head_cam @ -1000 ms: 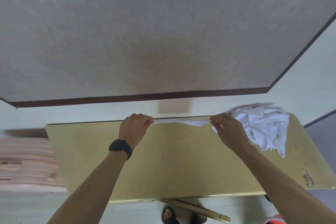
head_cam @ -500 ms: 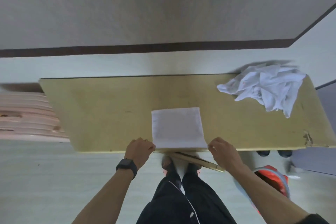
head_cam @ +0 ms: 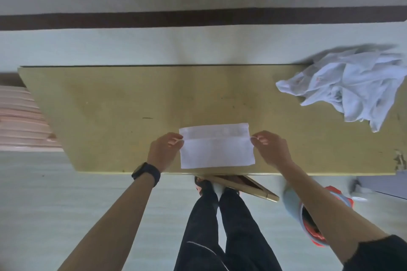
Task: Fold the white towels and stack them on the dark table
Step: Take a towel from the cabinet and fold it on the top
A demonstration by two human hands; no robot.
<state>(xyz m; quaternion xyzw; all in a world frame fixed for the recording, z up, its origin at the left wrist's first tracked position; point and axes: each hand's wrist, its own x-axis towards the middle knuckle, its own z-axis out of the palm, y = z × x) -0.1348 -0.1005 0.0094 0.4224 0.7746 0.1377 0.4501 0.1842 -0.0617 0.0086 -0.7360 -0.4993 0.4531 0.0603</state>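
Observation:
A white towel (head_cam: pixel 217 152) lies on the yellowish table (head_cam: pixel 123 116) near its front edge, its near half doubled over towards the far edge. My left hand (head_cam: pixel 164 149) pinches the left corner of the raised flap. My right hand (head_cam: pixel 272 149) pinches the right corner. A strip of the lower layer shows beyond the flap. A heap of crumpled white towels (head_cam: pixel 350 86) sits at the table's far right.
A wall with a dark skirting board (head_cam: pixel 198 20) runs behind the table. Pinkish stacked boards (head_cam: pixel 19 121) lie to the left. A loose gold-coloured strip (head_cam: pixel 246 187) sticks out under the front edge by my feet. A red and blue basket (head_cam: pixel 308 224) stands on the floor to the right.
Both hands drew the towel from the far edge to the front edge and laid it flat. Now they have lifted its near corners and carried them over towards the far edge.

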